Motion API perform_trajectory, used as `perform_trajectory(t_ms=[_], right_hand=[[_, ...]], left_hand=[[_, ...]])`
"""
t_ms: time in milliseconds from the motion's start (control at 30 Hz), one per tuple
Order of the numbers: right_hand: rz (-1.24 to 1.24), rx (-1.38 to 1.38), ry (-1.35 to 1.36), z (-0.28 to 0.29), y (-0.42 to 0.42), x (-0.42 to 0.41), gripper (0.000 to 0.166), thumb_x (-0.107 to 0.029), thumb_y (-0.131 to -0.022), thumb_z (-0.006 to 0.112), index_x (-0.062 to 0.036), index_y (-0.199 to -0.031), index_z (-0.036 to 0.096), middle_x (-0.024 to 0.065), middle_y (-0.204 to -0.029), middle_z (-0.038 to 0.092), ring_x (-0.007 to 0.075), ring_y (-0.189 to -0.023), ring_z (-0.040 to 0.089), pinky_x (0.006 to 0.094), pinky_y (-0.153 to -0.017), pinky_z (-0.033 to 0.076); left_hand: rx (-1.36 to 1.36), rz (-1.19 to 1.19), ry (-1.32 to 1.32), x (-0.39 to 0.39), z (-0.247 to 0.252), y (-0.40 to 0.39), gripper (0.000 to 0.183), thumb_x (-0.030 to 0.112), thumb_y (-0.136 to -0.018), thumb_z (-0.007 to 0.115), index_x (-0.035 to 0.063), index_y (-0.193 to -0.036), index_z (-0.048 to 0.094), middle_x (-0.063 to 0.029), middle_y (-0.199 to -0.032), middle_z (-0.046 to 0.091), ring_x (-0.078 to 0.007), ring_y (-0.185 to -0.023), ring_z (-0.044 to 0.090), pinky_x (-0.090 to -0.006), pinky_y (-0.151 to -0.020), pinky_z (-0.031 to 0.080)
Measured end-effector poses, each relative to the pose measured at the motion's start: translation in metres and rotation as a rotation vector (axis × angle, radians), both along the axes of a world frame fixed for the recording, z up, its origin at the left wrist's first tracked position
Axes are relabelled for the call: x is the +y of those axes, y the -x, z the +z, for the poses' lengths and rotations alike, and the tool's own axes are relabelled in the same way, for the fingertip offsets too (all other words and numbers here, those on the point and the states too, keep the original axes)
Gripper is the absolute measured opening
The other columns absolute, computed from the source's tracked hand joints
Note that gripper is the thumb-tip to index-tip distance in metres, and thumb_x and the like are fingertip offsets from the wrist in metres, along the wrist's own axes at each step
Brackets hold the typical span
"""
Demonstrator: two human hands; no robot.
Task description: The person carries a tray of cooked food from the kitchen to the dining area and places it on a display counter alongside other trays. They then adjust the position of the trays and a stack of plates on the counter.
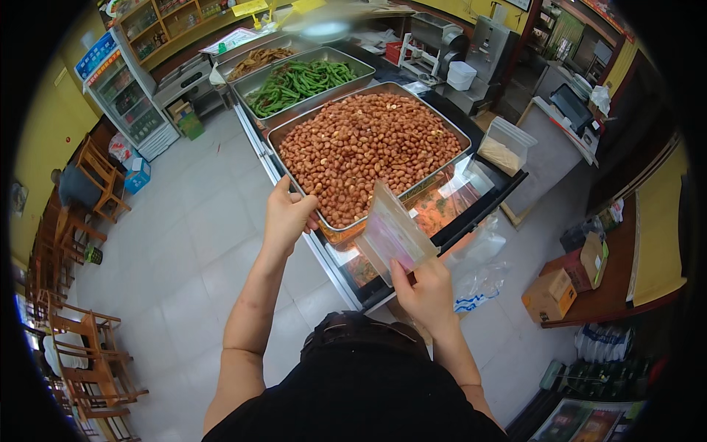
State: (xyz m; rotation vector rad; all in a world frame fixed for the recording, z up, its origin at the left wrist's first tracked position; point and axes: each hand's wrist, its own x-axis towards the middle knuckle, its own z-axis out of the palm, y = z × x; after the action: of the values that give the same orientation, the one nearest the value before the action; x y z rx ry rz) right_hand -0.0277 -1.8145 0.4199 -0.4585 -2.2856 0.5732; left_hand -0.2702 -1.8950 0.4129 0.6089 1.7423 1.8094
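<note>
A rectangular metal tray [274, 148] heaped with peanuts [370, 143] stands on a glass-topped counter. My left hand [290, 212] grips the tray's near-left rim, thumb over the edge. In my right hand [422, 287] is a translucent plastic container [400, 229], tilted on its side, with its upper edge over the peanuts near the tray's front corner. Whether anything is inside it, I cannot tell. Behind the peanuts lie a tray of green peppers or beans [304, 80] and a tray of brown food [259, 61]. Orange food [442, 207] shows through the glass below.
At the counter's right edge stands a clear plastic box with pale contents [502, 152]. Beyond are a white bucket [461, 75] and metal machines [486, 50]. Cardboard boxes [552, 295] lie on the right. Wooden chairs [99, 353] and a seated person [80, 185] are at the left.
</note>
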Motion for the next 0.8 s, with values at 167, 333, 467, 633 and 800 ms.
perform_trajectory(t_ms=[167,333,467,633,800], right_hand=[[0.016,-0.037,0.164,0.000,0.004,0.003,0.023,-0.007,-0.080,0.066,0.0013,-0.101,0.064,0.0146,-0.084,0.062,0.0263,-0.056,0.060,0.0340,-0.050,0.047],[0.004,-0.051,0.375,-0.009,0.000,0.000,0.031,-0.015,-0.078,0.072,0.0009,-0.103,0.063,0.0099,-0.083,0.061,0.0188,-0.055,0.058,0.0286,-0.050,0.047],[-0.019,0.024,0.415,-0.020,-0.004,0.001,0.051,-0.036,-0.076,0.078,0.0023,-0.105,0.062,0.0079,-0.096,0.059,0.0143,-0.067,0.059,0.0232,-0.054,0.045],[-0.320,0.407,0.228,-0.052,-0.012,-0.010,0.086,-0.070,-0.086,0.046,0.0057,-0.128,0.041,0.0082,-0.098,0.052,0.0109,-0.072,0.054,0.0235,-0.061,0.042],[-0.817,0.697,-0.234,-0.045,-0.006,-0.036,0.054,-0.041,-0.103,0.026,0.0065,-0.127,0.035,0.0106,-0.097,0.053,0.0110,-0.061,0.043,0.0221,-0.060,0.040]], left_hand=[[-0.005,0.008,0.014,-0.003,0.001,-0.004,0.041,0.002,-0.077,0.055,-0.0041,-0.116,0.045,-0.0062,-0.060,0.058,-0.0115,-0.040,0.052,-0.0239,-0.034,0.039],[-0.019,0.006,0.013,-0.010,0.004,-0.004,0.052,0.005,-0.077,0.056,-0.0064,-0.126,0.042,-0.0051,-0.057,0.056,-0.0107,-0.040,0.051,-0.0229,-0.035,0.040],[-0.017,-0.007,0.075,-0.024,0.005,0.023,0.057,0.023,-0.088,0.062,-0.0078,-0.131,0.042,-0.0054,-0.055,0.057,-0.0096,-0.040,0.050,-0.0222,-0.037,0.039],[0.073,0.160,-0.086,-0.016,-0.020,0.146,0.059,0.033,-0.090,0.063,-0.0073,-0.129,0.045,-0.0056,-0.063,0.059,-0.0091,-0.046,0.052,-0.0208,-0.041,0.040],[0.087,0.181,-0.164,0.034,-0.046,0.268,0.062,0.031,-0.086,0.068,-0.0058,-0.128,0.042,-0.0073,-0.071,0.061,-0.0110,-0.049,0.055,-0.0236,-0.042,0.045]])
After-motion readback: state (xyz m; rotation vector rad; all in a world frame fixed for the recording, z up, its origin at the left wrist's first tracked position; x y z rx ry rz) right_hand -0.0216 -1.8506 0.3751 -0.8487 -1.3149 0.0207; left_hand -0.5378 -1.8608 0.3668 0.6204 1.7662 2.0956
